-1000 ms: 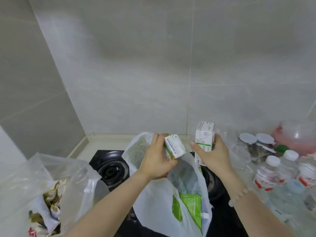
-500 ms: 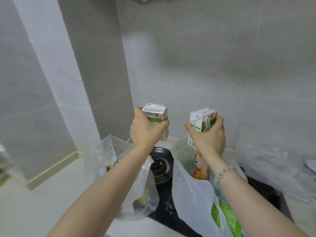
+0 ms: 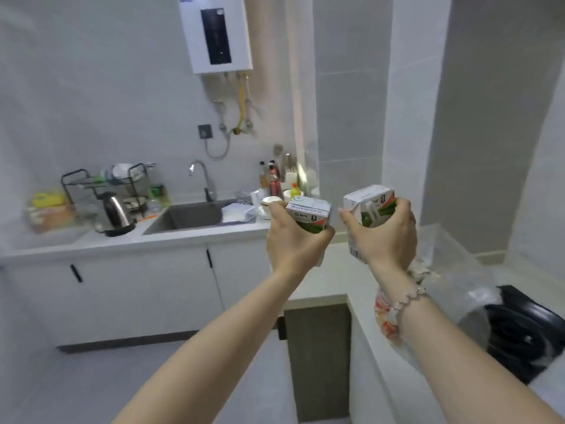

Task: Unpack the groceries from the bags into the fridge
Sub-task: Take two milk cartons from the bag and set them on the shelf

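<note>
The left hand point(image 3: 293, 243) held the left carton point(image 3: 308, 214) upright, with its fingers point(image 3: 327, 237) curled round the body. The right hand point(image 3: 385, 240) held the right carton point(image 3: 371, 206), slightly tilted, in the same wrapped grip. Both cartons were out in front of the body, near each other but apart. Half a second earlier the two hands had been raised directly above the white bag on the hob. The view had since swung left, so the hob point(image 3: 526, 328) and a clear plastic bag point(image 3: 452, 270) lay at the lower right on the surface point(image 3: 330, 280), well clear of the cartons. Beyond the hands were the sink point(image 3: 189, 215), a kettle point(image 3: 114, 212) and, on the far wall, a water heater point(image 3: 217, 35). The fridge was not in view. Removal of this pair from the bag appeared complete and the carry appeared to have begun. The next step would call for locating the fridge and, with both hands occupied, freeing one to open its door.
</note>
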A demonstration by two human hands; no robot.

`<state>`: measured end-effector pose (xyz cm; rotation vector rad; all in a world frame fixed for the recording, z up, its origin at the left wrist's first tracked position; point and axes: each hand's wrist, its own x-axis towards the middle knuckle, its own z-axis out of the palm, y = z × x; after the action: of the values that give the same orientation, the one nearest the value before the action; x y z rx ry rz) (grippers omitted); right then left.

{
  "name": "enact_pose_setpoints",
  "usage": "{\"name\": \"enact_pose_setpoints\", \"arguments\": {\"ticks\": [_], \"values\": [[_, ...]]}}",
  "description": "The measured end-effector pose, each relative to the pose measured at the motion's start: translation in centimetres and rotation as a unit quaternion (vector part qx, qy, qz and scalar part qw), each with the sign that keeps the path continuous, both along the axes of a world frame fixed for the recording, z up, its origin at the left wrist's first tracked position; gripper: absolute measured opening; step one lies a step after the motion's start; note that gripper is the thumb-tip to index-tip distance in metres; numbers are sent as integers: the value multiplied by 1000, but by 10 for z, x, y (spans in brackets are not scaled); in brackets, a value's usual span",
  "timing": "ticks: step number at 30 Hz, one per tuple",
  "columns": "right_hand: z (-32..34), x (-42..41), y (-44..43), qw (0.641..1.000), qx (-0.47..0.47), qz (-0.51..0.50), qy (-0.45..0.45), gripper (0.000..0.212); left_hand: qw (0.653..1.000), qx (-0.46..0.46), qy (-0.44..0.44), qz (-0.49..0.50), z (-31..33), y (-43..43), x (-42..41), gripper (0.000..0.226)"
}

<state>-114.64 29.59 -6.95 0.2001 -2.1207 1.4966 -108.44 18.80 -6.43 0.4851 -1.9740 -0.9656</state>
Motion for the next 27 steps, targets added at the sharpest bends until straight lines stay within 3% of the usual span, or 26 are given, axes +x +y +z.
{"name": "enact_pose_setpoints", "arguments": {"ticks": [5, 9, 15, 18, 22, 27], "values": [[0, 89, -117, 982, 10, 188, 20, 76, 982, -41, 1, 183, 5, -90, 134, 67], [11, 191, -189, 937, 42, 332, 99, 73, 938, -122, -59, 318, 22, -130, 266, 63], [45, 348, -248, 803, 66, 490, 333, 71, 810, -247, -206, 490, 43, -130, 470, 57], [59, 432, -266, 718, 40, 519, 462, 66, 701, -322, -315, 554, 47, -125, 571, 60], [58, 536, -278, 631, 3, 567, 529, 61, 609, -275, -436, 603, 49, -105, 678, 57], [47, 641, -288, 559, 7, 615, 556, 64, 529, -275, -458, 660, 48, -73, 764, 62]]}}
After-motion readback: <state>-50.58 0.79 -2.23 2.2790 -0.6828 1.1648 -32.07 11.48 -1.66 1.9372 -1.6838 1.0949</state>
